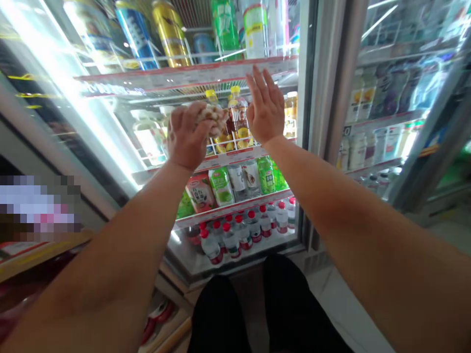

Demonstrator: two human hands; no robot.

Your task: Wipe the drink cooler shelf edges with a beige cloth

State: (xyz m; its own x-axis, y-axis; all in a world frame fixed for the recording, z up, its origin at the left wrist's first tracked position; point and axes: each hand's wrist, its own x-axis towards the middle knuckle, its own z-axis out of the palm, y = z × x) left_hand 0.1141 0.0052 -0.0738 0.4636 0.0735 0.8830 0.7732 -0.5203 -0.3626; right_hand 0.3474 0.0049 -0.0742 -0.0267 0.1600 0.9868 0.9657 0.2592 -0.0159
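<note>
Bunching a pale, mottled cloth [215, 118] in curled fingers, the person's left hand [187, 135] shows between the front edges of the upper shelf [184, 76] and the middle shelf [235, 157]. The cloth looks light, soft and limp — hardly fragile, probably not slippery, though dampness cannot be told. A whole-palm hold on its gathered middle should suit it best. Next come yellow-capped bottles [240, 115], then the right hand [268, 110] — flat, fingers extended, holding nothing visible, fingertips near the upper shelf's front edge, towards its right corner; contact cannot be told.
</note>
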